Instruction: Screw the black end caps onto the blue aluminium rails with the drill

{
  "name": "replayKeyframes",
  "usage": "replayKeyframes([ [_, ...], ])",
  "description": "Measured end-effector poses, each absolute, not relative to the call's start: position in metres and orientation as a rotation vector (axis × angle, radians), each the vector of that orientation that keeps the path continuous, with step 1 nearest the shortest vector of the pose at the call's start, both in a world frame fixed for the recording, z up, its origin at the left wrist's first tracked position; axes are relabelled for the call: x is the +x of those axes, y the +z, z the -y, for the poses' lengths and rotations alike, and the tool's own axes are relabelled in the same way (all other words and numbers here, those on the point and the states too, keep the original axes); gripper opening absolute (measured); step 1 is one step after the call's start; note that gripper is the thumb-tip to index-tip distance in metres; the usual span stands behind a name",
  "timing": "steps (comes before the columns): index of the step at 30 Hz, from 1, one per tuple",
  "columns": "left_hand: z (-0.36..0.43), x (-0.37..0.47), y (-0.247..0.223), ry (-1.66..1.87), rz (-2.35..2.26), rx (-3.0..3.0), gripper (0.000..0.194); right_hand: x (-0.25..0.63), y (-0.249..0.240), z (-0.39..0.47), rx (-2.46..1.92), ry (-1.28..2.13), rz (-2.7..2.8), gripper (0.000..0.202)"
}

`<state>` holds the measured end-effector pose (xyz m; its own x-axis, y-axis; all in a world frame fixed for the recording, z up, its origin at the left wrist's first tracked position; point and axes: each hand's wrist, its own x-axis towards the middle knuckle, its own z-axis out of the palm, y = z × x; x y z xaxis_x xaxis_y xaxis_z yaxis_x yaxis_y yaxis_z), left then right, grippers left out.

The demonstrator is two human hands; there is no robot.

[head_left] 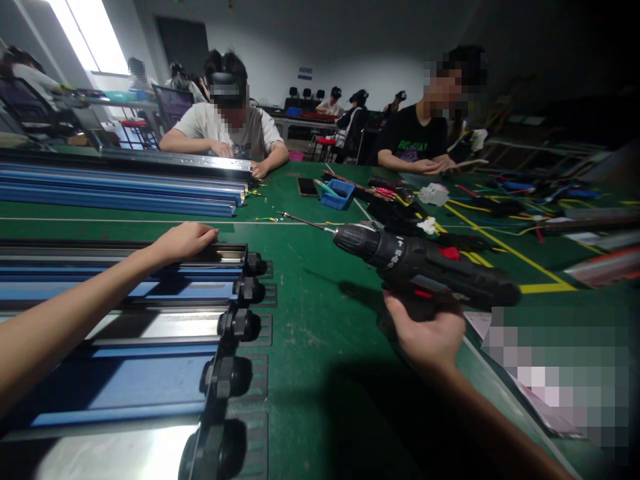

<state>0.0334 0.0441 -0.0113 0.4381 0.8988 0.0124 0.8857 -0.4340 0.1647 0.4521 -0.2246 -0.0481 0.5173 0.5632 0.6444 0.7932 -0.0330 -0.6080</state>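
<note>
In my right hand is a black power drill, its long thin bit pointing left over the green table. My fingers wrap round the drill's grip. My left hand rests on the farthest of several metal profiles lying side by side at the left; its fingers are close together, and whether they pinch anything is hidden. Blue and silver faces show on these profiles. Black round fittings with slotted plates stick out from their right ends.
More blue profiles lie beyond my left hand. Farther back are a blue bin, a phone and loose cables. Two people sit across the table, one handling a profile. Papers lie at the right.
</note>
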Motion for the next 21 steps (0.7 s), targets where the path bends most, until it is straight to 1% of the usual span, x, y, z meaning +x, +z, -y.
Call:
replayKeyframes([
  [4,-0.046,0.033,-0.012,0.097,-1.57,2.57,0.063,0.453,-0.048,0.227,-1.734,-0.269,1.122,0.049],
  [8,-0.046,0.032,-0.012,0.068,-1.551,2.585,0.064,0.454,-0.046,0.23,-1.831,-0.194,1.077,0.05],
  [15,-0.045,0.031,-0.013,0.083,-1.532,2.602,0.064,0.452,-0.033,0.238,-1.871,-0.049,1.057,0.04],
  [21,-0.047,0.03,-0.015,0.074,-1.535,2.585,0.065,0.489,-0.042,0.243,-1.716,0.034,1.141,0.035],
])
